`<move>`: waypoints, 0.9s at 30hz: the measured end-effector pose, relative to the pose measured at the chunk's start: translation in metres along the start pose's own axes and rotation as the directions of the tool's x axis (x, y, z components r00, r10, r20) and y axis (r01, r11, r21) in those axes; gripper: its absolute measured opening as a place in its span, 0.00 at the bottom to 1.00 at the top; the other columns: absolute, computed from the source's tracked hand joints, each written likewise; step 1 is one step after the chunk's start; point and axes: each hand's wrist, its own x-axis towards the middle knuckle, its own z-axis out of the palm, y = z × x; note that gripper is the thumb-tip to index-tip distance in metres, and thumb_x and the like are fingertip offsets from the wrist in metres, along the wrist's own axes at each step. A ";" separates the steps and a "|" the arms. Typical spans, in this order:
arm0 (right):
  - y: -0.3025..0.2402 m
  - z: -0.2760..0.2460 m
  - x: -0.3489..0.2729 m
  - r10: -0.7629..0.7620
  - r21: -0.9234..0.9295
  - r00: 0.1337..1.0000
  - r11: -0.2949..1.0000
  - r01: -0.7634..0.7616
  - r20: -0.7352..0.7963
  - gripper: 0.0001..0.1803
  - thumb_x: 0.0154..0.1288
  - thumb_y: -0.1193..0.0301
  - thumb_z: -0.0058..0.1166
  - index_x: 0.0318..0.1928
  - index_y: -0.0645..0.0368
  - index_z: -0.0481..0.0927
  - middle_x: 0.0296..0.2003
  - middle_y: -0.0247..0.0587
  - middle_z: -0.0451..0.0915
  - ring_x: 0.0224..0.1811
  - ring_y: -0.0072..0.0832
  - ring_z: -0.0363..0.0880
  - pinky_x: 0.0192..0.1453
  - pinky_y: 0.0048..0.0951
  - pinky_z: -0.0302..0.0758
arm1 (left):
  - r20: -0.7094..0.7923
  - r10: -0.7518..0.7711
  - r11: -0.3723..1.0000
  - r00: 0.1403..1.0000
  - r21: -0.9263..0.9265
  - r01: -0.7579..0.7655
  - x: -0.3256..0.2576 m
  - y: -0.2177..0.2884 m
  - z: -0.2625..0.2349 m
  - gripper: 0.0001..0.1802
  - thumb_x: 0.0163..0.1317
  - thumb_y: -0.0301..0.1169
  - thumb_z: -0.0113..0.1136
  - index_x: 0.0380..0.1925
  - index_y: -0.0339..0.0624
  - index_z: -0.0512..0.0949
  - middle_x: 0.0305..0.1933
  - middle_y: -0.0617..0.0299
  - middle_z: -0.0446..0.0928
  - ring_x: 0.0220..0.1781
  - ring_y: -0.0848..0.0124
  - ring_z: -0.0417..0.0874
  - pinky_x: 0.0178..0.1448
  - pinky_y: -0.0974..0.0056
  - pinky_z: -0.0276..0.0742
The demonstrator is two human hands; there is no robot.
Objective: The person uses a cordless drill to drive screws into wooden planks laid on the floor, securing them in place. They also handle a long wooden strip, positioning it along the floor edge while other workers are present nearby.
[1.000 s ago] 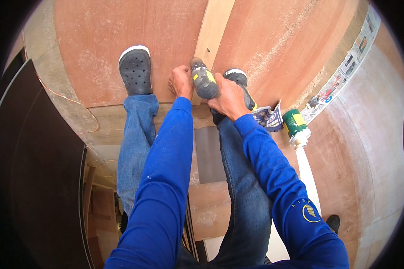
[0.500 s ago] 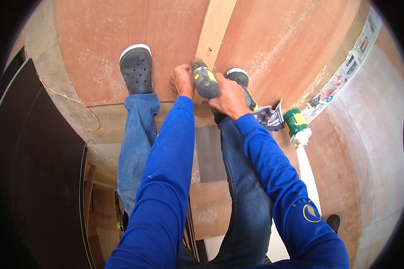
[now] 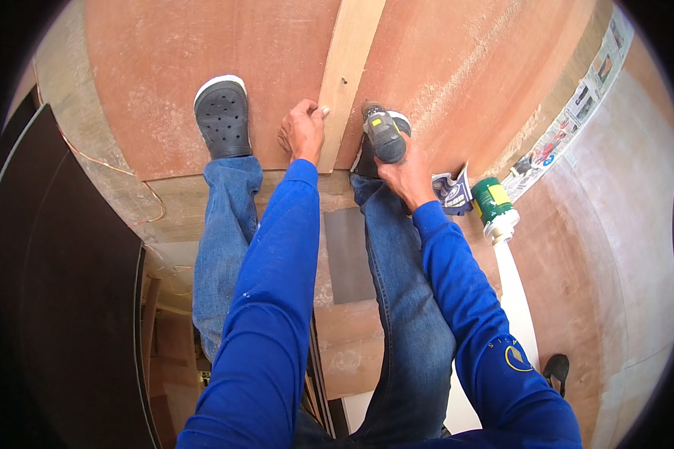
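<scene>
My right hand is wrapped round the grip of a grey and yellow cordless drill, held over the toe of my right shoe. The drill's chuck end points away from me, just right of a pale wooden strip. At the strip's left edge, my left hand is closed, fingers curled and thumb toward the wood. Whatever it may hold is too small or hidden to name. A small dark screw head or hole shows in the strip, beyond both hands.
Reddish plywood lies under the strip, dusty in places. My left shoe rests on it. To the right are a green can, a crumpled printed packet and a newspaper strip. A dark panel stands left, near a thin wire.
The drill in my right hand has come off the strip and moved right, over my shoe. My left hand stays near the strip's edge, now apart from the drill.
</scene>
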 end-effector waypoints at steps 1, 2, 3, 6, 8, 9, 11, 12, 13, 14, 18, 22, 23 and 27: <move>0.002 0.001 0.002 0.033 -0.010 0.999 0.999 -0.033 0.005 0.21 0.53 0.70 0.68 0.50 0.58 0.83 0.40 0.57 0.87 0.45 0.56 0.86 0.49 0.46 0.81 | -0.004 0.012 1.000 1.000 0.003 -0.012 0.000 0.000 0.000 0.15 0.57 0.44 0.74 0.41 0.52 0.89 0.39 0.48 0.88 0.45 0.47 0.88 0.48 0.48 0.79; 0.003 0.001 0.003 0.014 -0.016 1.000 1.000 -0.014 0.020 0.21 0.54 0.69 0.67 0.51 0.58 0.83 0.40 0.57 0.87 0.45 0.57 0.86 0.49 0.47 0.81 | -0.007 0.019 1.000 1.000 0.013 -0.019 0.000 0.001 0.000 0.15 0.57 0.44 0.74 0.41 0.52 0.89 0.39 0.48 0.88 0.45 0.47 0.88 0.48 0.48 0.79; 0.003 0.003 0.004 -0.013 -0.013 1.000 1.000 0.013 0.027 0.20 0.53 0.68 0.67 0.48 0.58 0.82 0.39 0.59 0.86 0.45 0.59 0.85 0.49 0.50 0.80 | -0.005 0.019 0.999 1.000 0.029 -0.019 0.001 0.001 0.000 0.15 0.57 0.44 0.74 0.41 0.52 0.89 0.39 0.48 0.88 0.45 0.47 0.88 0.48 0.48 0.79; 0.001 0.007 0.004 -0.061 -0.021 0.997 0.998 0.062 0.045 0.20 0.51 0.66 0.66 0.44 0.59 0.79 0.38 0.64 0.85 0.46 0.63 0.83 0.50 0.56 0.79 | -0.003 0.015 1.000 1.000 0.027 -0.015 0.002 0.000 0.000 0.15 0.57 0.44 0.73 0.42 0.53 0.89 0.40 0.47 0.88 0.46 0.46 0.88 0.48 0.48 0.79; -0.001 0.008 0.003 -0.055 -0.040 0.997 0.998 0.057 0.053 0.20 0.51 0.66 0.66 0.45 0.59 0.79 0.38 0.64 0.85 0.45 0.63 0.83 0.50 0.56 0.79 | -0.001 0.018 0.999 1.000 0.027 -0.018 0.003 0.000 0.000 0.15 0.57 0.44 0.73 0.42 0.53 0.89 0.40 0.47 0.88 0.46 0.46 0.88 0.48 0.48 0.79; -0.002 0.008 0.003 -0.053 -0.041 0.997 0.998 0.055 0.048 0.20 0.51 0.66 0.65 0.45 0.59 0.79 0.38 0.65 0.85 0.45 0.63 0.83 0.50 0.57 0.79 | 0.009 0.010 0.999 1.000 0.033 -0.010 0.003 0.000 0.001 0.15 0.57 0.44 0.73 0.42 0.53 0.89 0.40 0.47 0.88 0.46 0.46 0.88 0.48 0.48 0.79; -0.003 0.007 0.003 -0.057 -0.032 0.998 0.998 0.058 0.038 0.20 0.52 0.66 0.65 0.45 0.59 0.79 0.38 0.65 0.85 0.45 0.63 0.83 0.50 0.57 0.79 | -0.003 0.019 1.000 1.000 -0.002 -0.019 0.003 0.000 0.001 0.15 0.57 0.44 0.74 0.42 0.53 0.89 0.40 0.47 0.88 0.46 0.46 0.88 0.48 0.48 0.79; -0.003 0.006 0.004 -0.046 -0.048 0.998 0.998 0.047 0.038 0.20 0.52 0.66 0.64 0.45 0.59 0.79 0.38 0.65 0.85 0.45 0.63 0.83 0.50 0.57 0.79 | -0.008 0.019 1.000 1.000 -0.015 -0.020 0.002 -0.001 0.001 0.15 0.57 0.44 0.74 0.42 0.53 0.89 0.40 0.47 0.88 0.46 0.47 0.88 0.48 0.48 0.80; -0.003 0.006 0.004 -0.035 -0.063 0.999 0.997 0.037 0.038 0.19 0.52 0.65 0.64 0.45 0.59 0.79 0.38 0.65 0.85 0.45 0.63 0.83 0.50 0.57 0.79 | -0.012 0.018 1.000 1.000 -0.007 -0.018 0.002 -0.001 0.001 0.15 0.57 0.44 0.74 0.41 0.53 0.89 0.40 0.47 0.88 0.46 0.47 0.88 0.48 0.49 0.80; -0.002 0.006 0.005 -0.034 -0.074 0.999 0.997 0.037 0.039 0.19 0.53 0.65 0.64 0.45 0.59 0.79 0.38 0.65 0.85 0.46 0.63 0.83 0.50 0.57 0.79 | -0.016 0.017 1.000 1.000 0.002 -0.017 0.003 -0.001 0.001 0.15 0.56 0.44 0.74 0.41 0.53 0.89 0.40 0.47 0.88 0.46 0.47 0.88 0.48 0.49 0.80; 0.000 0.007 0.008 -0.061 -0.042 0.996 0.997 0.064 0.071 0.19 0.54 0.65 0.64 0.46 0.58 0.79 0.39 0.63 0.86 0.46 0.63 0.84 0.51 0.57 0.79 | 0.002 0.006 1.000 1.000 -0.001 -0.006 0.003 -0.001 0.002 0.14 0.56 0.44 0.74 0.41 0.54 0.89 0.40 0.48 0.88 0.46 0.47 0.88 0.48 0.49 0.80; 0.004 0.008 0.003 -0.046 -0.009 0.998 0.999 0.046 0.035 0.20 0.54 0.66 0.64 0.48 0.57 0.80 0.39 0.61 0.86 0.45 0.62 0.84 0.50 0.56 0.79 | -0.008 0.014 1.000 1.000 0.017 -0.014 0.003 -0.001 0.000 0.14 0.57 0.44 0.74 0.41 0.54 0.89 0.40 0.48 0.88 0.45 0.47 0.88 0.48 0.49 0.80; 0.006 0.006 0.001 -0.046 0.005 0.999 0.999 0.046 0.029 0.20 0.54 0.66 0.64 0.48 0.57 0.80 0.39 0.61 0.86 0.45 0.62 0.84 0.50 0.56 0.79 | -0.003 0.005 1.000 1.000 0.014 -0.005 0.003 0.000 0.000 0.14 0.57 0.44 0.73 0.41 0.54 0.89 0.40 0.48 0.88 0.45 0.47 0.88 0.48 0.49 0.80; 0.008 -0.005 -0.012 -0.140 0.131 0.990 0.981 0.141 -0.019 0.23 0.52 0.71 0.66 0.51 0.57 0.81 0.38 0.57 0.86 0.44 0.56 0.86 0.48 0.47 0.80 | 0.002 0.003 1.000 1.000 0.002 -0.003 0.003 0.002 0.000 0.14 0.57 0.44 0.73 0.41 0.54 0.89 0.40 0.48 0.88 0.46 0.48 0.88 0.48 0.49 0.80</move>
